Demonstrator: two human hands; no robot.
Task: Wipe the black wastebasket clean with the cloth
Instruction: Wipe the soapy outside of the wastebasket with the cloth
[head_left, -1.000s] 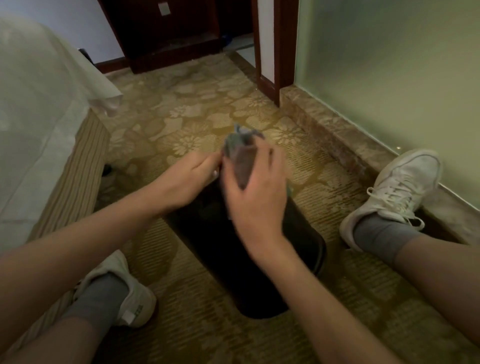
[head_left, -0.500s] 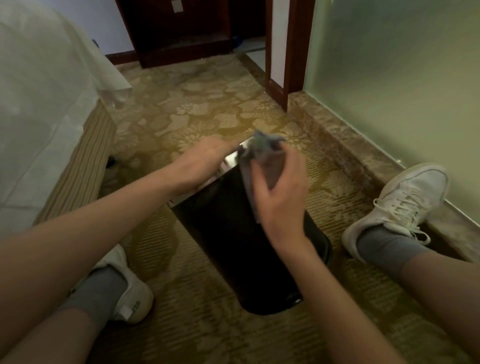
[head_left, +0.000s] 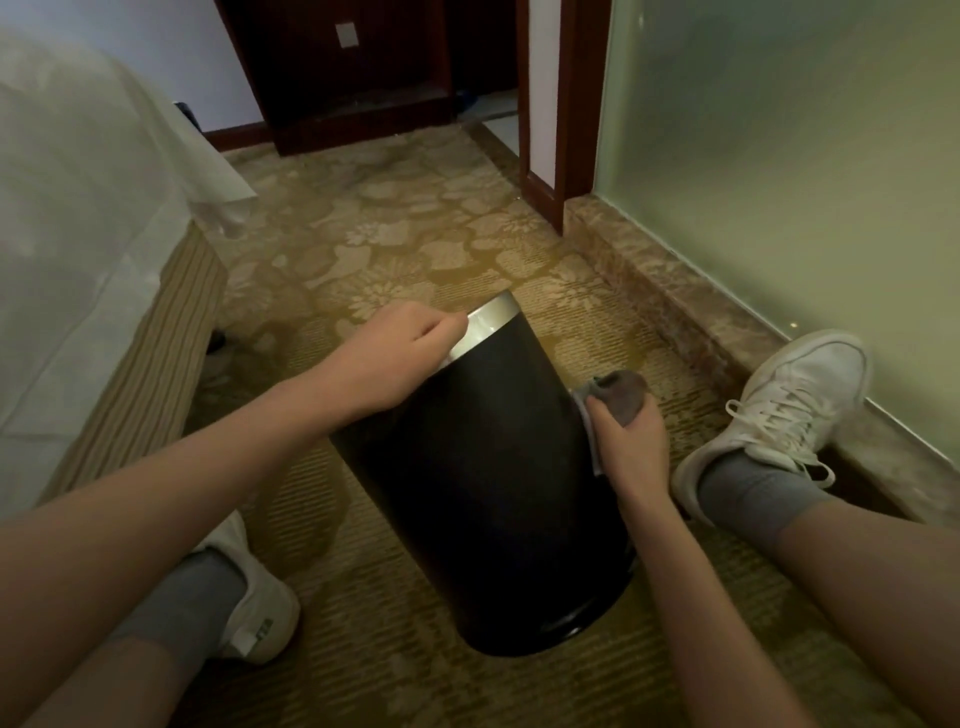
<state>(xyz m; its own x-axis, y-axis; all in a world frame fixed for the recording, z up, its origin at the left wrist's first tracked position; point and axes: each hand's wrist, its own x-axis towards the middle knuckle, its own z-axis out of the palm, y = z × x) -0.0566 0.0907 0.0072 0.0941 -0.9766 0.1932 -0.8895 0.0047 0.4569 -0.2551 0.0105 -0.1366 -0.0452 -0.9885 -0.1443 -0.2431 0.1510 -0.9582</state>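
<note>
Bed (head_left: 78, 249) at left, cut off by frame edge. Left hand (head_left: 395, 358) curls shut on silver rim of black wastebasket (head_left: 483, 499), tilted on patterned carpet (head_left: 415, 249) btwn two white sneakers; its opening faces away (inside hidden). Right hand (head_left: 631, 441) clenches gray cloth (head_left: 621, 397) against basket's right side.

Left hand (head_left: 395, 358) grips the tilted black wastebasket (head_left: 483, 488) by its metal rim (head_left: 485, 325); right hand (head_left: 631, 447) presses the cloth (head_left: 621, 397) against its side.
</note>
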